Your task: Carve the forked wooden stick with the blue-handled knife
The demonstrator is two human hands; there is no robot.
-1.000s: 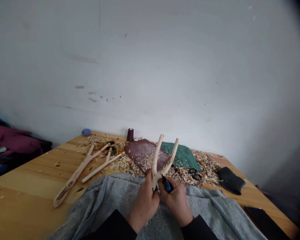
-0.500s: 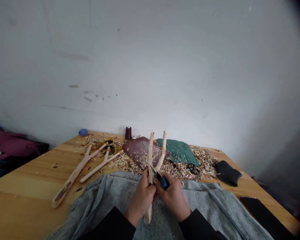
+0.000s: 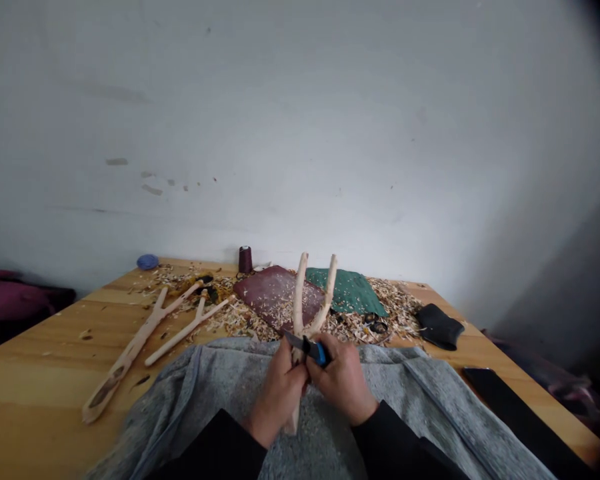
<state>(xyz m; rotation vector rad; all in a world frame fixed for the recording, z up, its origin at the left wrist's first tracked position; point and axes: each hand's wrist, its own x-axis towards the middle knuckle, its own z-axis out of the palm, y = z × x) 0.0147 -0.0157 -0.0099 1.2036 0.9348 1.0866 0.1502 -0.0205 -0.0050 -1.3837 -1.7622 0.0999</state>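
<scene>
My left hand (image 3: 281, 383) is wrapped round the stem of a peeled, Y-shaped forked stick (image 3: 299, 300), whose two prongs point up and away from me. In my right hand (image 3: 344, 380) is a utility knife (image 3: 320, 353) with a blue and black handle. Its dark blade lies across the stick just below the fork, pointing left, near my left thumb and fingers. The lower end of the stem shows beneath my hands, above a grey cloth (image 3: 230, 387) spread over my lap and the table edge.
Two more forked sticks, a long one (image 3: 135, 347) and a smaller one (image 3: 180, 337), lie left on the wooden table (image 3: 30, 373). Behind are wood shavings (image 3: 400, 307), maroon leather (image 3: 265, 293), green leather (image 3: 357, 290) and a thread spool (image 3: 245, 260). A black piece (image 3: 439, 325) and phone (image 3: 500, 400) lie right.
The knife blade has swung from pointing up along the fork to lying across the stem, pointing left. My view has shifted slightly right, and both hands keep their grip.
</scene>
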